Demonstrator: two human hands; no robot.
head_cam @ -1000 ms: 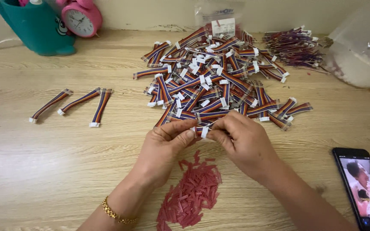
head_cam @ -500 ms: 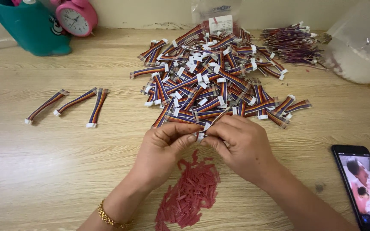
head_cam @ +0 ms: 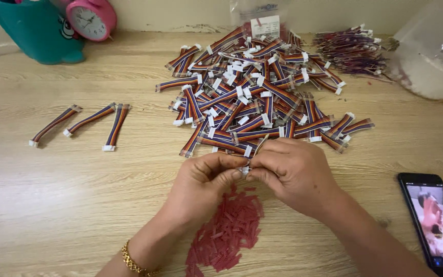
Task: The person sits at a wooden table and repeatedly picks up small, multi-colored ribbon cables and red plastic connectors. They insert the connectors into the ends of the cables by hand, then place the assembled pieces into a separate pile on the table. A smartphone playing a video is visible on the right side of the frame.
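Observation:
My left hand [head_cam: 203,184] and my right hand [head_cam: 296,172] meet at the fingertips over the wooden table [head_cam: 52,205], pinching one short multicoloured ribbon cable [head_cam: 245,168] by its white connector end. The cable is mostly hidden by my fingers. Just beyond my hands lies a big pile of the same cables [head_cam: 252,97]. Beneath my wrists sits a heap of small red plastic pieces [head_cam: 229,231]. A gold bracelet [head_cam: 129,259] is on my left wrist.
Three separate cables [head_cam: 85,123] lie in a row at the left. A teal container [head_cam: 39,28] and pink alarm clock [head_cam: 91,18] stand at the back left. A bundle of darker cables [head_cam: 352,51] and a clear bag [head_cam: 431,48] sit back right; a phone [head_cam: 437,220] lies right.
My hands have stayed together on the cable, with small finger movements at the connector. The view has shifted slightly.

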